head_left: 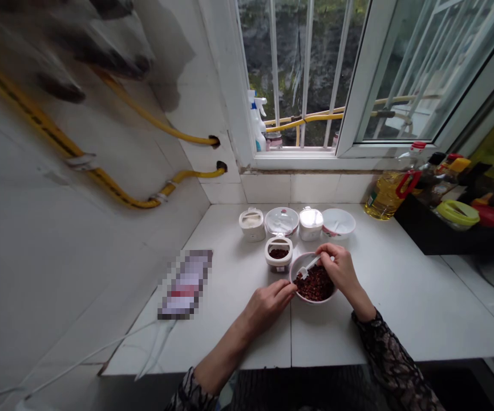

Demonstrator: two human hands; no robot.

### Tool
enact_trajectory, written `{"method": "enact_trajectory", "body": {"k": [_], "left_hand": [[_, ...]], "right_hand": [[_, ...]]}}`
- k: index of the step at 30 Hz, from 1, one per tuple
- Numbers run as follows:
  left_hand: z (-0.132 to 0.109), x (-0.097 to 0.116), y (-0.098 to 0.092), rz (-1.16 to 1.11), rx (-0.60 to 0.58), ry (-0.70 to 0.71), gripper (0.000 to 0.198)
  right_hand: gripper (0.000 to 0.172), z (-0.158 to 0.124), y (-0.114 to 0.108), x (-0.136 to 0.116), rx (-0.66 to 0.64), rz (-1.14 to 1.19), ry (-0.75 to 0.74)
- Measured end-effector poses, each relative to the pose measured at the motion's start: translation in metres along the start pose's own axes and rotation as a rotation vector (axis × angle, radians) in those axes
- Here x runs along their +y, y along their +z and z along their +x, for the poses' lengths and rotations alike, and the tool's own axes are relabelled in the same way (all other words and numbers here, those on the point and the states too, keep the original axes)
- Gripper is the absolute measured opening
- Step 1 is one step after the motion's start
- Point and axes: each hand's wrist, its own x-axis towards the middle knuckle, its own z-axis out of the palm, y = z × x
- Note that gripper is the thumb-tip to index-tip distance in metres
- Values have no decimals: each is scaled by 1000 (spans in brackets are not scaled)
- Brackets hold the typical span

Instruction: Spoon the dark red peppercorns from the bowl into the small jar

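A white bowl with a pinkish rim stands on the counter, holding dark red, flaky dried pieces. My left hand pinches its left rim. Between the closed fingers of my right hand is a small white spoon, its head resting in the red pieces near the bowl's left side. Close behind my left hand, an open seasoning jar with a white collar contains similar dark red pieces.
At the back stand a white-lidded jar, a covered bowl, another seasoning jar and a white bowl. An oil bottle and a black rack of bottles are right. A pixelated phone-like object lies left with a cable.
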Motion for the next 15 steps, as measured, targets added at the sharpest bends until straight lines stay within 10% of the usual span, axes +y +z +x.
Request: {"method": "enact_trajectory", "body": {"k": [15], "left_hand": [[1, 1, 0, -10, -10, -7, 20]], "right_hand": [[18, 1, -1, -3, -26, 170, 115]]}}
